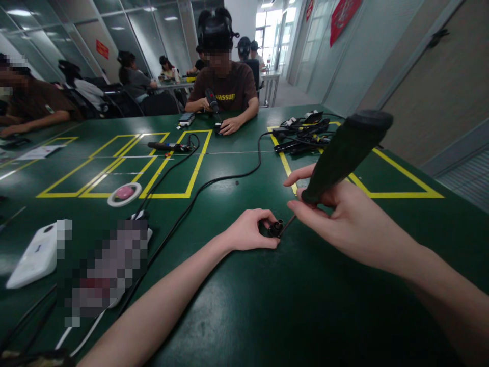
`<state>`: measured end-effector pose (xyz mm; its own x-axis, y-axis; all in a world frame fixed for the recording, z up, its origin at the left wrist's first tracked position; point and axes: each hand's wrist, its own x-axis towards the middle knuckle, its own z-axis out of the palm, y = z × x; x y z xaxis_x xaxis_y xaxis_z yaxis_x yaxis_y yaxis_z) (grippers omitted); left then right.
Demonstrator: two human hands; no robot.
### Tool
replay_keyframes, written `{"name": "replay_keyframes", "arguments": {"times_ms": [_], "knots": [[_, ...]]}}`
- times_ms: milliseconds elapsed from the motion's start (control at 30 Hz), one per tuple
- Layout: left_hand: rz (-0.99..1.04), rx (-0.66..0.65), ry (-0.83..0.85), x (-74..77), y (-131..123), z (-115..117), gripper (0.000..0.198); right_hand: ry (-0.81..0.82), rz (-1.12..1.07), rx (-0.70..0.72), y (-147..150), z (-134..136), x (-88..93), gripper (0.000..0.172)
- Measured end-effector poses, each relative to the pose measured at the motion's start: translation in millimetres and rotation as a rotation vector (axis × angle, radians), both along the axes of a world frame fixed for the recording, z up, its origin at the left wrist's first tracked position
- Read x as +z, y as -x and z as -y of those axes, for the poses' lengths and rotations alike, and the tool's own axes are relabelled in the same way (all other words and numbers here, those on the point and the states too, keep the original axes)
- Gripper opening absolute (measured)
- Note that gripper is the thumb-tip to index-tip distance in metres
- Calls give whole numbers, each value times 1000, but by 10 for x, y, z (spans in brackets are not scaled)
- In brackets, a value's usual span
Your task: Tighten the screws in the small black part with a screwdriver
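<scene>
Our left hand (pixel 250 233) is closed on a small black part (pixel 275 228), with thumb and fingers pinching it down against the green table (pixel 305 316). Our right hand (pixel 344 216) grips a screwdriver (pixel 346 150) low on its dark handle, fingers wrapped near the base and the forefinger stretched forward.

The thin shaft leaves the handle and runs down and to the left, and its tip meets the part on the side facing our right hand. The tool's long axis slants from the tip at the part up and away to the right, with the butt of the handle highest. The part lies just left of and below our right hand. Our left hand touches it directly, while the right reaches it only through the shaft. The part is too small for us to tell whether the tip sits in a screw head.

Farther out, a black cable (pixel 214 183) curves across the table beyond our left hand. A round white dish (pixel 124 194) lies well to the left, and a heap of black tools (pixel 301 135) sits inside the yellow tape lines (pixel 401 193). Across the table a person (pixel 225 86) holds a powered driver upright.
</scene>
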<state>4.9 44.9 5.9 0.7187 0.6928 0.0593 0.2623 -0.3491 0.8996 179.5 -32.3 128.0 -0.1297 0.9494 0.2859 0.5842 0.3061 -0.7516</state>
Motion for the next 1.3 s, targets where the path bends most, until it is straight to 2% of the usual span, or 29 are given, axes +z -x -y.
{"name": "replay_keyframes", "arguments": {"times_ms": [633,967,1167,1300], "knots": [[-6,5,1,-13,-5,-11,24,14,-2,3,10,-8,4,26],[-1,9,18,-5,-9,-3,23,25,43,-13,-3,-11,-1,24],[16,7,21,-15,-11,0,25,47,-91,-15,-5,-19,-38,30],[15,1,19,-11,-9,-4,25,40,-71,-53,-18,-16,-44,30]]}}
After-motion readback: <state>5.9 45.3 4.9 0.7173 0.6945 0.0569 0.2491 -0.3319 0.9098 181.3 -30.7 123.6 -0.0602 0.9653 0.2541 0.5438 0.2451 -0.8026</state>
